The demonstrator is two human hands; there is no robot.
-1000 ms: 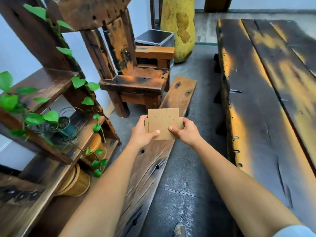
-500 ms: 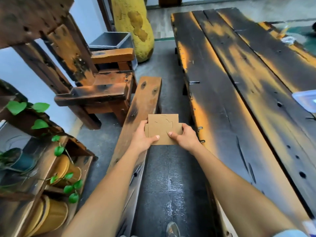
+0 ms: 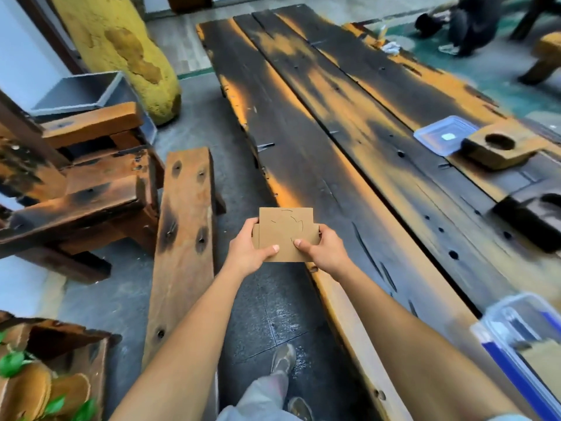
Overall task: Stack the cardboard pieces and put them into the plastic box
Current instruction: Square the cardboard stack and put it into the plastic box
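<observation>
So you're carrying: left hand (image 3: 246, 252) and right hand (image 3: 328, 255) grip the cardboard pieces (image 3: 285, 235). Next, likely lower them into the plastic box (image 3: 516, 317), near edge of the worktop (image 3: 334, 153).

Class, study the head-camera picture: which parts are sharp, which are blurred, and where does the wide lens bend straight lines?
Head view: the flat brown cardboard pieces are sharp; the clear blue-rimmed plastic box at lower right is smeared; the long charred wooden table fans outward, a wide-angle effect.
</observation>
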